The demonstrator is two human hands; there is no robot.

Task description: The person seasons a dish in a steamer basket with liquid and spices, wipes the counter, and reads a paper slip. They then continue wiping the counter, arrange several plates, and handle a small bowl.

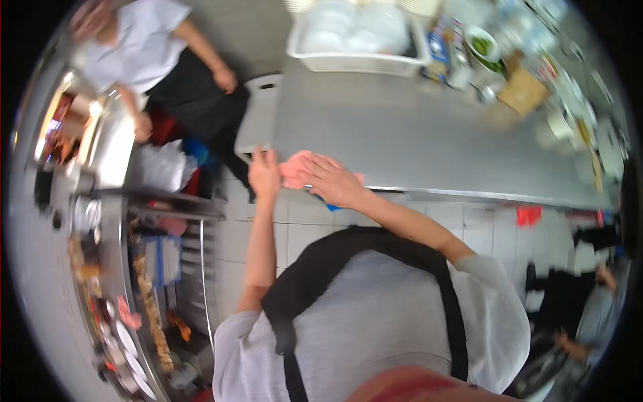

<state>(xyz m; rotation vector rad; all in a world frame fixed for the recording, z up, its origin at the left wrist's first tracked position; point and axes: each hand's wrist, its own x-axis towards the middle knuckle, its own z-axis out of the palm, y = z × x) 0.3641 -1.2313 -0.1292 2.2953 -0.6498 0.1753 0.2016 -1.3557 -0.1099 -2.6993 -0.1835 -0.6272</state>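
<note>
A pink cloth (295, 170) lies bunched at the front left edge of the steel table (375, 127). My right hand (333, 179) rests on the cloth's right part with its fingers stretched out and pressing it. At the cloth's left end is my left hand (265, 173), next to the table's corner; its fingers point up and a gap shows between them. Whether the left hand grips the cloth's edge is blurred. Something small and blue (333, 207) shows just below my right hand.
A white basket (362, 63) of plastic containers stands at the table's back. Bottles, a bowl of greens (481, 44) and a cardboard box (524, 90) crowd the right back. A person (194, 94) stands at the left; others are at the lower right. Shelving (201, 268) is at the left.
</note>
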